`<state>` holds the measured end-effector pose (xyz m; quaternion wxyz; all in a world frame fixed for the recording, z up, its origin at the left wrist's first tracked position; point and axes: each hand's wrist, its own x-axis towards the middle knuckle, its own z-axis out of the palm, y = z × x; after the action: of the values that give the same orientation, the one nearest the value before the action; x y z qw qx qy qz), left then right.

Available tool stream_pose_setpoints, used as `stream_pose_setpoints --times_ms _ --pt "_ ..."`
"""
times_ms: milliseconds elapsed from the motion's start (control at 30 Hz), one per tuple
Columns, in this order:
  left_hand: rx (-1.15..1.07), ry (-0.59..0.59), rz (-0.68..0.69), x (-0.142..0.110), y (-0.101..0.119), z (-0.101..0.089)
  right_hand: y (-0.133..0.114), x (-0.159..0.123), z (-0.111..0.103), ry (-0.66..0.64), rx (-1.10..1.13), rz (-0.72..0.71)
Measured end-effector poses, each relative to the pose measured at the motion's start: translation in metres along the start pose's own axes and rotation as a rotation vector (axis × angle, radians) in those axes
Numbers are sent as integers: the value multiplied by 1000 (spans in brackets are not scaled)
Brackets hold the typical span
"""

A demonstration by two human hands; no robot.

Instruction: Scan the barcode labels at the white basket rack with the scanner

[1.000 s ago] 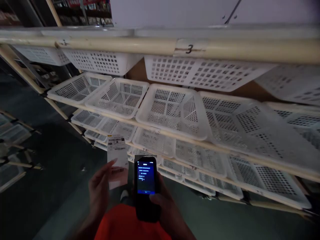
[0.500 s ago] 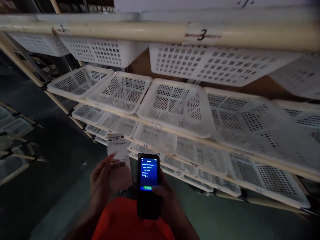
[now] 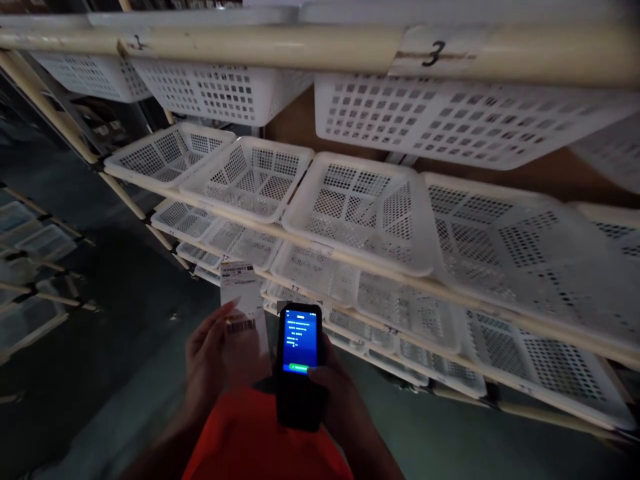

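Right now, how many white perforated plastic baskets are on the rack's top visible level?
4. First basket at the far left, second basket beside it, third basket below the label marked 3, fourth basket cut off by the right edge. More may be outside the view.

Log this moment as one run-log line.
left hand: holds paper slip | right hand: holds handheld device, screen lit, thumb at screen's lower edge | ahead: white baskets on rack

Single head view, facing forward and down at nearby rack (image 3: 260, 50).
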<state>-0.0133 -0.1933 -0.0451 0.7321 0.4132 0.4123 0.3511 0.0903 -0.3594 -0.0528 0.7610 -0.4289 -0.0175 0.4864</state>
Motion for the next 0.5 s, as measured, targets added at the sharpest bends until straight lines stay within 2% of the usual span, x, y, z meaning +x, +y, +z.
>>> stream_pose_setpoints --times_ms 100,267,500 --pt "11 10 12 1 -3 -2 2 0 -1 39 -14 -8" --pt "102 0 63 2 -6 -10 4 -1 3 -21 -2 -38" --pt "123 4 34 0 -5 -11 4 -2 3 -46 1 -69"
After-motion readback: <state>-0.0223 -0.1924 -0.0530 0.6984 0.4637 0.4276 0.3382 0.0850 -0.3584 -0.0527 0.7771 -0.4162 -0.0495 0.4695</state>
